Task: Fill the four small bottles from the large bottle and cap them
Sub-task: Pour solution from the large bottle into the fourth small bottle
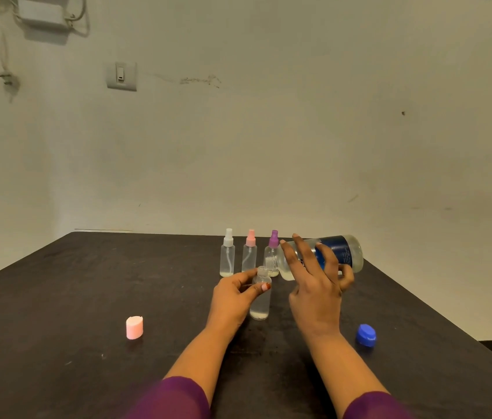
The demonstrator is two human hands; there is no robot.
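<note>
My left hand [234, 293] grips an uncapped small clear bottle [260, 300] that stands on the dark table [87, 297], with a little liquid at its bottom. My right hand [317, 285] holds the large clear bottle with a blue label [341, 252], tipped on its side, its mouth just above the small bottle's neck. Behind them stand three small spray bottles, capped white [227, 255], pink [250, 252] and purple [272, 252]. A pink cap [134, 327] lies to the left and a blue cap [365, 335] to the right.
The table's far edge meets a pale wall close behind the spray bottles. Its right edge runs diagonally past the blue cap. A wall switch [121, 75] and a hanging cable [6, 55] are up on the wall, out of reach of the work.
</note>
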